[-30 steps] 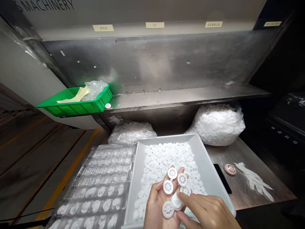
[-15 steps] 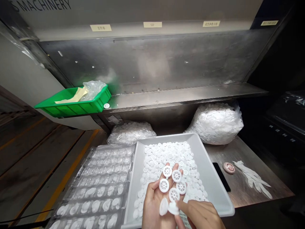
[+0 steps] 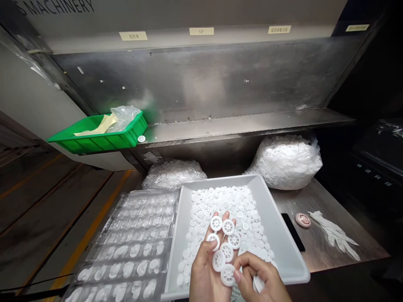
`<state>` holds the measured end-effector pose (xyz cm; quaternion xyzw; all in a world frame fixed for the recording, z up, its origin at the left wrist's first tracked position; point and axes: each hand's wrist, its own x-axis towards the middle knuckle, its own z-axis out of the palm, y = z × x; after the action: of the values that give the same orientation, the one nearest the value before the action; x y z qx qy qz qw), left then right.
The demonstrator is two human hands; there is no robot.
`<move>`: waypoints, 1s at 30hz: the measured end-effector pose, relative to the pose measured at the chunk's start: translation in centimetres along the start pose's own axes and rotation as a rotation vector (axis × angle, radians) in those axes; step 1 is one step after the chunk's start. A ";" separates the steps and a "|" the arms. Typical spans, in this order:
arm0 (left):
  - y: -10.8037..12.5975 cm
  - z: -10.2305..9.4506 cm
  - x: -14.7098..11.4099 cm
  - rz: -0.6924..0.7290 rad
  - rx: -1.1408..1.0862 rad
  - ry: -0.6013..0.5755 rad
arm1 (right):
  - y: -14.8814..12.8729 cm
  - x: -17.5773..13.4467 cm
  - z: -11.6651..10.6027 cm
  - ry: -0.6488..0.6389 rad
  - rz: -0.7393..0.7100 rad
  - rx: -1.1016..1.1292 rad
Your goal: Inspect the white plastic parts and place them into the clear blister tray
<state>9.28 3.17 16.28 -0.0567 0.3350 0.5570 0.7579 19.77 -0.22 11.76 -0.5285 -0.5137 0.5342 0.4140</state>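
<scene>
My left hand (image 3: 203, 266) is palm up above the tray, with several small white plastic wheels (image 3: 227, 251) spread over its palm and fingers. Its thumb presses on one spoked wheel (image 3: 213, 241). At the palm's lower edge, the thumb and forefinger of my right hand (image 3: 264, 274) pinch the lowest wheel (image 3: 227, 275). Another white piece (image 3: 258, 284) shows partly under the curled fingers of that hand. Beneath both hands, the grey tray (image 3: 283, 251) holds a heap of similar white pieces (image 3: 220, 199).
Clear blister trays (image 3: 126, 241) with white pieces stand left. Behind are two filled plastic bags (image 3: 176, 174) (image 3: 288, 163). A phone (image 3: 292, 231), a pinkish round item (image 3: 302, 220) and white gloves (image 3: 335, 235) lie right. A green bin (image 3: 97, 140) sits on the metal shelf (image 3: 239, 126).
Wheels in my left palm have shifted, and the lower ones now lie flatter. My right hand has turned and moved slightly; a white piece now shows under its curled fingers.
</scene>
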 end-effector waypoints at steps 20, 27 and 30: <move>0.2 0.6 -0.2 -0.018 0.072 -0.008 | -0.1 0.7 0.3 -0.164 0.198 0.390; 0.2 0.5 -0.1 -0.023 0.026 -0.020 | -0.1 0.7 0.5 -0.195 0.272 0.533; 0.0 0.5 -0.1 -0.022 0.018 -0.021 | -0.3 0.7 0.6 -0.198 0.303 0.575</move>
<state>9.46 3.33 16.70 -0.0478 0.3316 0.5463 0.7677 19.02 0.44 11.93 -0.4061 -0.2956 0.7613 0.4101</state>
